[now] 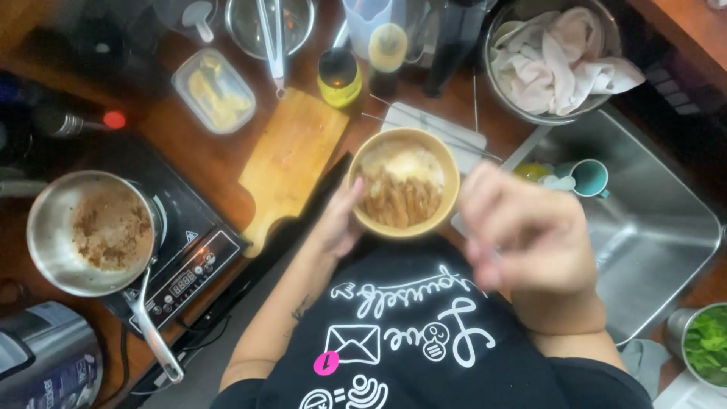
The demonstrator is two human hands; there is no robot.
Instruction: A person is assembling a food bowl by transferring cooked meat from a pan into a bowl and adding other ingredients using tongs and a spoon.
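1. The left hand cups the near-left side of a tan bowl, fingers wrapped against its wall.
2. The bowl holds brown noodle-like strips topped with a pale yellow-white portion, and sits at the counter's front edge, just right of a wooden cutting board.
3. The right hand is blurred beside the bowl; its grip cannot be told.
4. A steel saucepan rests on an induction cooktop at left.
5. A steel sink lies at right.

Dim warm light. Dark reddish wood tabletop, cluttered. Steel sink set in at right. Black induction cooker at left edge. Grey floor shows below the tabletop's front edge.
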